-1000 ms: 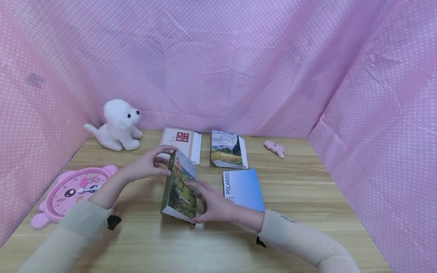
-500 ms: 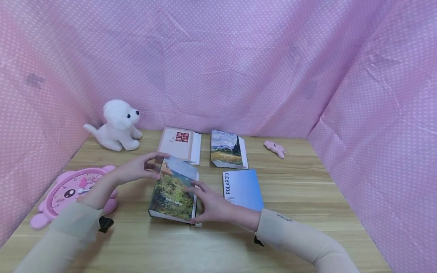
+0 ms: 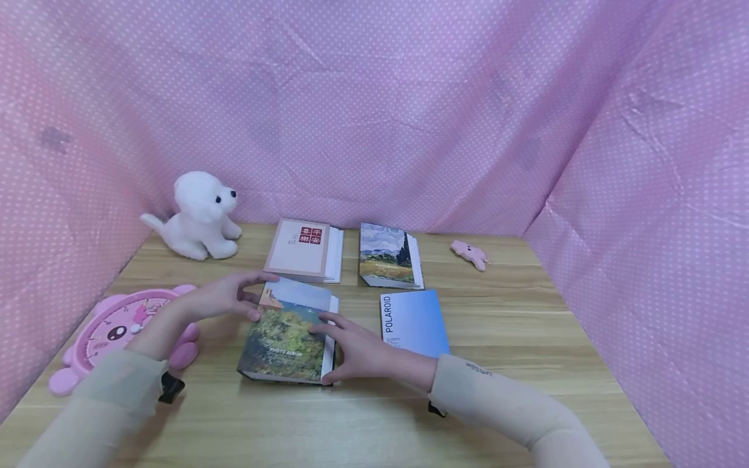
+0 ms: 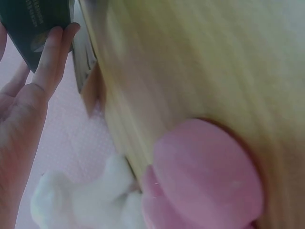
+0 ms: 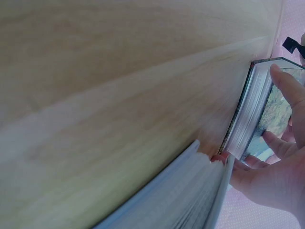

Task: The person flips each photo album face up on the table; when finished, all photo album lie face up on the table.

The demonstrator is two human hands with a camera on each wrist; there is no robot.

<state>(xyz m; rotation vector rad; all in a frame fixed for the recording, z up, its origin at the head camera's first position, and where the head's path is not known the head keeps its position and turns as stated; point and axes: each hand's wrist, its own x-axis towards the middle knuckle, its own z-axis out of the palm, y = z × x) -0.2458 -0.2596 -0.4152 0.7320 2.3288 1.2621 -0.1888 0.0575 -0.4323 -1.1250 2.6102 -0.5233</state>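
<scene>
The right hand [image 3: 359, 351] clamps its fingers [image 3: 335, 330] on a photo album [image 3: 287, 331] as the left hand [image 3: 225, 298] lays straight fingers along its spine, at a wooden counter [image 3: 374, 435], in front of a cream book [image 3: 295, 250] and left of a blue Polaroid book [image 3: 418, 318].

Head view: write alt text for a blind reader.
A person's left hand and right hand hold a photo album at a wooden table. Farther back lie a cream book and landscape-covered album; a blue POLAROID book sits right, a pink clock and white toy dog left.
</scene>
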